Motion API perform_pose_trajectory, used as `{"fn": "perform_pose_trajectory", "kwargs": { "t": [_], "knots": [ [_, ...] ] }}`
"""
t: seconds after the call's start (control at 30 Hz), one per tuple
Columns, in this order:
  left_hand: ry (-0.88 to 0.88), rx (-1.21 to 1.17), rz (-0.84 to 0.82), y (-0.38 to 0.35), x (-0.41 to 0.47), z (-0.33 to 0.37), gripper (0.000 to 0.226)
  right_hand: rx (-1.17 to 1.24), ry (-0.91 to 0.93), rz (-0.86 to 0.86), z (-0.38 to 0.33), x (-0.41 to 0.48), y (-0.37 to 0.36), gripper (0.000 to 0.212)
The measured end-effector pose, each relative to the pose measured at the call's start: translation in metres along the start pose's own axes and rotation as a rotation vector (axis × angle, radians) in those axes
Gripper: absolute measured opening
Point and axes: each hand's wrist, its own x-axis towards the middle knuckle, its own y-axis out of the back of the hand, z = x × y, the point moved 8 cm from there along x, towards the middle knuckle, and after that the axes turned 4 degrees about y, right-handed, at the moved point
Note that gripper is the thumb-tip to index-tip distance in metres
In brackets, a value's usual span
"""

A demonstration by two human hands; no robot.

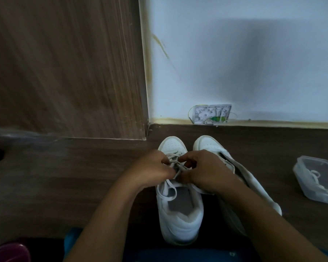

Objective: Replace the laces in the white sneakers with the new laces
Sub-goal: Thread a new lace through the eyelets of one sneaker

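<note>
Domestic room, floor level. Dark wood-grain floor (65,176), brown wood-grain panel (65,63), white painted wall (234,53). Uncovered wiring box (210,114) low on wall.

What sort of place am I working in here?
Probably a room corner in a home, at floor level: the white sneakers stand on a dark wood-look floor, near a pale painted wall with a small open cable box low down, beside a wood-grain panel.

1 open wall box (211,114), wiring exposed, sits low on the white wall (253,53). Left of the box stands a brown wood-grain panel (65,63); below it lies dark wooden floor (65,167).
</note>
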Motion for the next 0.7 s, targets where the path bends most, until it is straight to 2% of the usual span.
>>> {"fn": "perform_pose_trajectory", "kwargs": {
  "t": [0.33,0.5,0.53,0.63,0.7],
  "knots": [
    [0.019,0.040,-0.116,-0.003,-0.003,-0.004,0.038,0.031,-0.004,-0.025,-0.001,0.001,-0.004,0.053],
    [0.049,-0.061,-0.163,-0.001,-0.003,-0.007,0.040,0.047,0.010,-0.065,-0.004,0.003,-0.007,0.055],
    [0.066,-0.076,-0.157,0.000,-0.001,-0.008,0.041,0.048,0.005,-0.071,-0.004,0.004,-0.007,0.057],
    [0.057,-0.136,-0.033,0.008,0.008,-0.011,0.019,0.051,-0.011,-0.086,-0.002,0.005,-0.008,0.062],
    [0.022,-0.135,0.054,0.011,0.016,-0.012,0.014,0.050,-0.018,-0.096,-0.003,0.005,-0.008,0.062]
  ]
}}
